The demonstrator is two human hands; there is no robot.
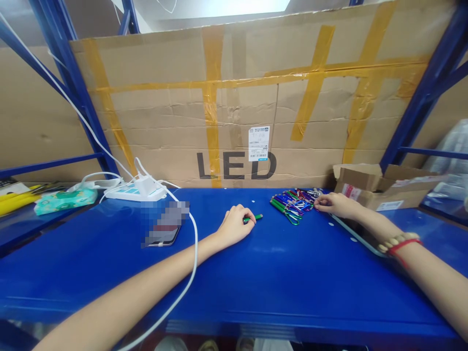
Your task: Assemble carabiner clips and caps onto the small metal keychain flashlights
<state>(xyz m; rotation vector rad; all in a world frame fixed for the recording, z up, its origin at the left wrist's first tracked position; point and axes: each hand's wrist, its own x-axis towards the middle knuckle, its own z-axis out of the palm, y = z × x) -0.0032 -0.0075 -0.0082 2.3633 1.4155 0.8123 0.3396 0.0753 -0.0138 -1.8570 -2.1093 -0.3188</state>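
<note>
My left hand [237,225] rests on the blue surface in the middle, fingers curled round a small green metal keychain [259,217]. Only its end shows past my fingertips; the rest is hidden. To the right lies a pile of coloured carabiner keychains [292,201] in green, blue, purple and red, with the green ones at the near left side. My right hand [336,204] is at the pile's right edge, thumb and fingers pinched together. What sits between those fingertips is too small to make out.
A phone [166,226] lies left of my left hand. A white cable [195,239] loops over my left forearm from a power strip [137,190]. A tissue pack [66,200] lies far left. An open cardboard box [387,187] and a dark flat tray-like object [360,234] are right.
</note>
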